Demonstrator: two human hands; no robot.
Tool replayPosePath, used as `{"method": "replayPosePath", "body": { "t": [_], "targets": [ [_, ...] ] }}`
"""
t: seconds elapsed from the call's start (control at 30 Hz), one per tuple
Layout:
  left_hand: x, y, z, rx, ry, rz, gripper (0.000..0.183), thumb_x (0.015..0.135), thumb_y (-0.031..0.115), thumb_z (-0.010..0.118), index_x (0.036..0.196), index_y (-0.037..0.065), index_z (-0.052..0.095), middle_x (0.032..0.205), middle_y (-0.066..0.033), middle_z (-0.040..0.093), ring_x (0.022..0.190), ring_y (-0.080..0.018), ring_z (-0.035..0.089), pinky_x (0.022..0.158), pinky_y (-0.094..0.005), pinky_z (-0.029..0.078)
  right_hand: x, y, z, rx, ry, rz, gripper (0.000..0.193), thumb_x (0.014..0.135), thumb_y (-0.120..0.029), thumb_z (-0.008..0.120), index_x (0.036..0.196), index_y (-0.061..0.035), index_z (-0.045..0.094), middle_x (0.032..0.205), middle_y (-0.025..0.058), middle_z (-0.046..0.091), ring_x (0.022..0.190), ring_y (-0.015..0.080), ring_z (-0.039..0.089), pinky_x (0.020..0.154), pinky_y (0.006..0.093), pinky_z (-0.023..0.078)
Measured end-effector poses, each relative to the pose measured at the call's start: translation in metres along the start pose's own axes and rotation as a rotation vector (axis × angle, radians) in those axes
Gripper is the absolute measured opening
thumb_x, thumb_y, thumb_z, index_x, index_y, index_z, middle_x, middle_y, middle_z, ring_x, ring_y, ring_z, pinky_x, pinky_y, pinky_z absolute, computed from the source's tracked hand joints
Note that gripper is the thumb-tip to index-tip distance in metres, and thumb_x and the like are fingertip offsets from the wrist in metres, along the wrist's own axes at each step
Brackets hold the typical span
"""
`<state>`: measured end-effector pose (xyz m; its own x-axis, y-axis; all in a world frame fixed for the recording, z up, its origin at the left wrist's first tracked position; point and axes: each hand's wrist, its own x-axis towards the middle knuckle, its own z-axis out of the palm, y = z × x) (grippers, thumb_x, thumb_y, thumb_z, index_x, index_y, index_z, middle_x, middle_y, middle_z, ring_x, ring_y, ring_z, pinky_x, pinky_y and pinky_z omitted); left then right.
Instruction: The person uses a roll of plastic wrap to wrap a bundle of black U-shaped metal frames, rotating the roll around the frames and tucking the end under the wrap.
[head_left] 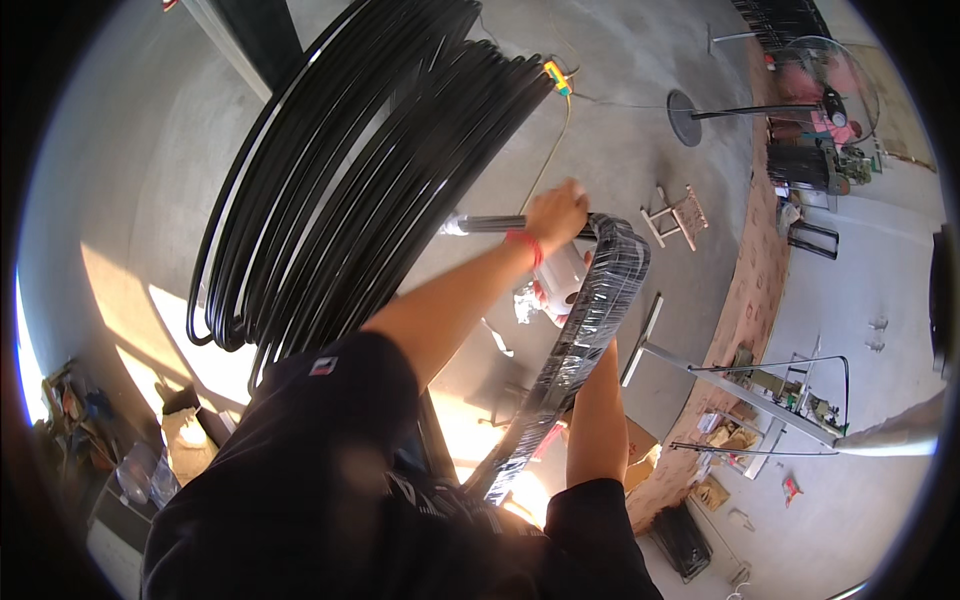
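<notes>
A bundle of black bent tubes [592, 318], wrapped in shiny clear film, slants up from my body and bends left at its top. Over the bundle's top bar lies my left hand [560, 213], its fingers curled and slightly blurred; whether they grip the bar or film is unclear. Below that wrist is a pale roll of wrapping film [563, 276] with a hollow core. My right forearm passes behind the bundle. Fingers of my right hand [547, 301] curl around the roll's lower side, while the rest of that hand is mostly hidden.
Large coils of black tubing [360, 170] stand close on my left. A yellow-green device [556, 78] with a cable is beyond them. To the right are a small stool [680, 216], a standing fan [760, 110] and a metal frame [740, 385]. Someone in pink [835, 127] is far right.
</notes>
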<state>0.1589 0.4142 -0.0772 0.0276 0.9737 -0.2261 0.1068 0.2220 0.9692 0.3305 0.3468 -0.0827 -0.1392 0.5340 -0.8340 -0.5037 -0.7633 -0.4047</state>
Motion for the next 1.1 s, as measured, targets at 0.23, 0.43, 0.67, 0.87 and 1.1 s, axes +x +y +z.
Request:
{"method": "replayPosePath", "body": {
  "t": [0.23, 0.43, 0.67, 0.87, 1.1],
  "targets": [
    [-0.049, -0.021, 0.001, -0.833, -0.307, -0.669, 0.047, 0.075, 0.044, 0.057, 0.090, -0.001, 0.057, 0.083, -0.0102, 0.061, 0.077, -0.0202, 0.059, 0.068, -0.0323, 0.048, -0.006, -0.017, 0.052, -0.060, -0.098, -0.116, 0.019, 0.076, -0.018, 0.056, 0.084, -0.0012, 0.057, 0.071, 0.0072, 0.058, 0.057, 0.0174, 0.058, 0.046, 0.0310, 0.048],
    [-0.057, -0.017, -0.038, -1.199, -0.240, -0.904, 0.042, 0.074, 0.044, 0.057, 0.102, 0.012, 0.052, 0.092, -0.0048, 0.059, 0.083, -0.0197, 0.059, 0.066, -0.0360, 0.049, -0.014, -0.061, 0.073, -0.305, 0.058, -0.298, 0.014, 0.074, -0.011, 0.056, 0.080, 0.0011, 0.058, 0.068, 0.0062, 0.056, 0.055, 0.0149, 0.057, 0.043, 0.0272, 0.046],
    [-0.062, 0.025, -0.080, -1.098, -0.002, -0.539, 0.047, 0.074, 0.049, 0.055, 0.105, 0.015, 0.049, 0.093, -0.0031, 0.058, 0.087, -0.0162, 0.059, 0.071, -0.0353, 0.049, 0.006, -0.126, 0.178, -1.353, 0.022, -0.523, 0.033, 0.080, -0.032, 0.055, 0.087, 0.0007, 0.059, 0.077, 0.0096, 0.061, 0.067, 0.0164, 0.059, 0.061, 0.0253, 0.048],
    [0.003, 0.045, -0.092, -0.913, 0.060, -0.412, 0.042, 0.082, 0.050, 0.043, 0.101, 0.014, 0.052, 0.092, -0.0026, 0.058, 0.084, -0.0135, 0.058, 0.069, -0.0318, 0.049, 0.024, -0.089, 0.229, -1.362, -0.092, -0.145, 0.069, 0.071, -0.067, 0.052, 0.101, -0.0049, 0.059, 0.098, 0.0083, 0.061, 0.088, 0.0166, 0.056, 0.084, 0.0303, 0.039],
    [0.044, -0.027, -0.061, -0.546, -0.026, -0.378, 0.056, 0.090, 0.051, 0.025, 0.094, 0.004, 0.056, 0.090, -0.0085, 0.060, 0.086, -0.0162, 0.056, 0.071, -0.0333, 0.045, 0.047, -0.104, 0.212, -1.009, -0.012, -0.092, 0.043, 0.070, -0.039, 0.067, 0.097, -0.0086, 0.055, 0.090, 0.0071, 0.060, 0.079, 0.0198, 0.059, 0.070, 0.0362, 0.049]
  ]
}}
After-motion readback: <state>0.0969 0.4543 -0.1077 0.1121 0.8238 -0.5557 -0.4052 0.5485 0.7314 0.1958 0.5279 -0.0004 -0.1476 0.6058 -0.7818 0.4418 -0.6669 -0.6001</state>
